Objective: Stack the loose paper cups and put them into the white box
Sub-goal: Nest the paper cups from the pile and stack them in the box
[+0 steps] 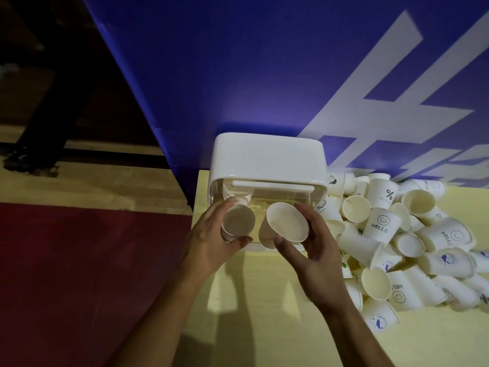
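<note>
Pale yellow table (264, 313) under a blue banner (238, 75). The left hand (209, 242) grasps an upright cup (238, 223) and the right hand (317, 250) a tilted cup (287, 223), just before the white box (267, 154). Nest them askew and a rim may crumple, and a slack grip drops one into the pile (397, 234).

This looks like a sports or event hall, not a home. The floor (111, 186) is pale wooden strip boarding with a dark line across it and a red painted zone (79, 274) — the look of a court. A tall blue banner (238, 62) with huge white letters (397, 96) stands as a backdrop behind a pale yellow surface (264, 308). Printed paper cups (397, 234) lie heaped there in bulk. The light is dim, and a dark shoe (18, 161) stands far left.
</note>
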`<state>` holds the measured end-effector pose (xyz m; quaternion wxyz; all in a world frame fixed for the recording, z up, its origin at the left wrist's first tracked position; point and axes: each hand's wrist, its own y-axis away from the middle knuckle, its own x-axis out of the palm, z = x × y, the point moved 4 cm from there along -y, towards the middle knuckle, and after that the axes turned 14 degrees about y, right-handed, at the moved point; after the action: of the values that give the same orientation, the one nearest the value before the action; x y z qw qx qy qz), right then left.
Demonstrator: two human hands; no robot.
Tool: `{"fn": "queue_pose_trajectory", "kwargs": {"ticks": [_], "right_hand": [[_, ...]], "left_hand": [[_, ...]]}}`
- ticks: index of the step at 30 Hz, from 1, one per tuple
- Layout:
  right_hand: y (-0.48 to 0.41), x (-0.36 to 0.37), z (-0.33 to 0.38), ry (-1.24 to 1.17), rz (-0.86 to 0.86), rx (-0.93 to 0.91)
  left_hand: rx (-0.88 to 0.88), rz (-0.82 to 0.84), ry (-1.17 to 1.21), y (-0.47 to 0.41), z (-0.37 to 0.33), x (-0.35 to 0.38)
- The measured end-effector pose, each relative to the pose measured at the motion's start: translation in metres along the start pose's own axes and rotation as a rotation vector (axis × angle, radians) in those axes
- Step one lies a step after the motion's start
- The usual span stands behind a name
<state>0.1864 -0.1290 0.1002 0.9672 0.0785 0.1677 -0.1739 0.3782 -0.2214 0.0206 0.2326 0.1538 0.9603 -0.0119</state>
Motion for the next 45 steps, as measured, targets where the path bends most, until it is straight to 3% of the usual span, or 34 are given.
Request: {"fn": "queue_pose_trajectory", "kwargs": {"ticks": [12,20,37,45], "right_hand": [[-0.014,0.015,0.011,0.095,-0.025,-0.069],[-0.022,0.056,0.002,0.223,0.014,-0.175],[-0.032,0.085,-0.056,0.479,0.113,-0.093],[-0.029,0.08,-0.048,0.468,0.104,-0.073]], "left_hand": [[-0.086,0.033,0.156,0.002,0.005,-0.004],[-0.087,-0.18,0.485,0.016,-0.021,-0.026],[-0.093,-0.016,0.171,0.005,0.005,-0.004],[-0.075,-0.057,0.121,0.006,-0.006,-0.013]]}}
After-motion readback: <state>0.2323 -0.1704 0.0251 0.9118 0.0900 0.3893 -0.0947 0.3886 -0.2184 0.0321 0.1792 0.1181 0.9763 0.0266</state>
